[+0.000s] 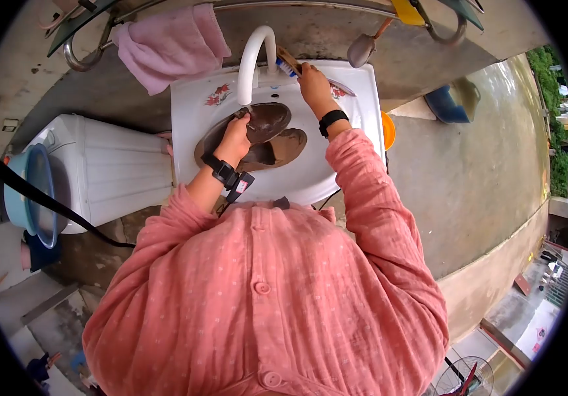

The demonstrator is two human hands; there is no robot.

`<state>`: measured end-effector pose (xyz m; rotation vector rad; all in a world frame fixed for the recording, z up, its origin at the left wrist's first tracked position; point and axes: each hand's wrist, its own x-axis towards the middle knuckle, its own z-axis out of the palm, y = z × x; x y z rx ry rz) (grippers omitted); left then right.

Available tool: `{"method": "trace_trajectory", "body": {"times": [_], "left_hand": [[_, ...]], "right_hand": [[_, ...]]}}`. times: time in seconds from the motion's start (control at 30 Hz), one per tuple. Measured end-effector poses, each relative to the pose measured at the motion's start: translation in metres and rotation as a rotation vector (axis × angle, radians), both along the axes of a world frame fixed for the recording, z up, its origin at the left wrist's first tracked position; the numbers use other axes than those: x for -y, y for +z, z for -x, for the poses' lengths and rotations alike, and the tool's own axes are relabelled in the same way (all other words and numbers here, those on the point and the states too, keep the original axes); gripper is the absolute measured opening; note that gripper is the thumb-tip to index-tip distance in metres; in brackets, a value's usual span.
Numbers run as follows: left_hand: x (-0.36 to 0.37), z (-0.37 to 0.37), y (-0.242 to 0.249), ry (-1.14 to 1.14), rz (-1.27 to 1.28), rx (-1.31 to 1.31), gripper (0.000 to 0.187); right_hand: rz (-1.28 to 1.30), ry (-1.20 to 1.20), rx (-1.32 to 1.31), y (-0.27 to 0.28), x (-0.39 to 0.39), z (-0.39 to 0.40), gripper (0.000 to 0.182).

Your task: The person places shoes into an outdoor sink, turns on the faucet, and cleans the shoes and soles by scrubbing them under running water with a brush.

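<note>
Two brown shoes are in the white sink [356,135]. My left hand [234,137] is closed on the upper shoe [270,117], under the white curved faucet [248,63]. The other shoe [288,146] lies just below it in the basin, partly hidden by my left hand and the first shoe. At the sink's back edge, right of the faucet, my right hand [315,86] has its fingers closed round a brush [287,65] with a wooden back and blue and white bristles.
A pink towel [173,49] hangs from the rail at the upper left. Left of the sink stands a white appliance [116,170] with blue basins [45,195]. An orange basin [387,131] and a blue tub [449,105] are on the right.
</note>
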<state>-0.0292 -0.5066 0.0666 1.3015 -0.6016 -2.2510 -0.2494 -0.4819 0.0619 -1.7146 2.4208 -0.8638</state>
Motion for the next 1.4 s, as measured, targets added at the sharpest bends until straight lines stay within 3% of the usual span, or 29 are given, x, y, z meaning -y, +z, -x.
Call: {"method": "trace_trajectory", "body": {"times": [0.07, 0.13, 0.2, 0.27, 0.37, 0.5, 0.67, 0.8, 0.9, 1.0, 1.03, 1.17, 1.3, 1.4], "left_hand": [[0.007, -0.006, -0.02, 0.017, -0.025, -0.063, 0.026], [0.007, -0.01, -0.028, 0.032, -0.055, -0.129, 0.026], [0.003, -0.011, -0.03, 0.107, -0.136, -0.152, 0.033], [-0.002, -0.01, -0.031, 0.102, -0.183, -0.191, 0.032], [-0.009, -0.007, -0.033, 0.067, -0.232, -0.145, 0.031], [-0.011, -0.009, -0.04, 0.026, -0.226, -0.033, 0.034], [-0.015, -0.013, -0.056, 0.111, -0.246, -0.216, 0.043], [-0.023, -0.006, -0.043, 0.069, -0.28, -0.207, 0.046], [-0.012, -0.009, -0.034, 0.112, -0.25, -0.206, 0.048], [-0.007, -0.016, -0.059, 0.018, -0.262, -0.275, 0.047], [-0.014, -0.009, -0.043, 0.024, -0.287, -0.255, 0.048], [-0.007, -0.012, -0.038, 0.074, -0.266, -0.216, 0.048], [-0.017, -0.007, -0.026, -0.041, -0.264, -0.235, 0.047], [-0.013, -0.008, -0.021, 0.04, -0.222, -0.297, 0.047]], "right_hand": [[0.021, -0.025, -0.012, 0.014, -0.011, -0.011, 0.033], [-0.016, -0.202, 0.18, 0.035, -0.036, -0.04, 0.047], [-0.16, -0.159, 0.236, 0.028, -0.063, -0.069, 0.055], [-0.291, -0.093, 0.314, -0.006, -0.081, -0.095, 0.055], [-0.244, -0.114, 0.423, -0.035, -0.089, -0.124, 0.055], [-0.274, -0.113, 0.557, -0.017, -0.098, -0.154, 0.05], [-0.264, 0.019, 0.48, -0.023, -0.098, -0.159, 0.05], [-0.257, -0.169, 0.422, -0.041, -0.085, -0.134, 0.047], [-0.143, 0.047, 0.312, -0.026, -0.091, -0.166, 0.047], [-0.2, -0.088, 0.374, -0.034, -0.082, -0.134, 0.051], [-0.236, -0.135, 0.401, -0.036, -0.076, -0.125, 0.052], [-0.209, 0.056, 0.366, -0.017, -0.087, -0.168, 0.052], [-0.194, -0.178, 0.431, -0.034, -0.075, -0.125, 0.048], [-0.177, -0.062, 0.38, -0.029, -0.085, -0.158, 0.046]]}}
